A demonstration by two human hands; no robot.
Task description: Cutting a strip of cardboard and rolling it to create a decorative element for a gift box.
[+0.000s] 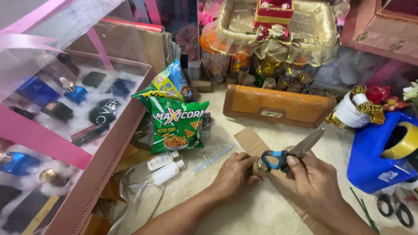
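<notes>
At the far left stands a pink gift box (109, 148) with a clear film cover, perfume bottles and dark cosmetics bedded in white fluff inside so they sit apart and show through. Just right of it lie green snack bags (176, 124), tilted against each other, and two small white bottles (164, 167) on their sides beside a clear plastic bag (213, 154). Behind them a tan clutch purse (276, 105) lies flat before a gold-trimmed tray (324, 26). In the middle the left hand (235, 176) is curled palm-down, fingers closed about a small gold glittery ball (261, 166), pinning it against a cardboard strip (250, 141) on the cream cloth, seemingly to steady it. The right hand (315, 178) is closed through the blue handles of scissors (287, 156), blades pointing up and right, handles touching the ball. Further right sit a blue container (374, 165) holding a roll of tape (402, 141), and black scissors (394, 209) on the cloth
</notes>
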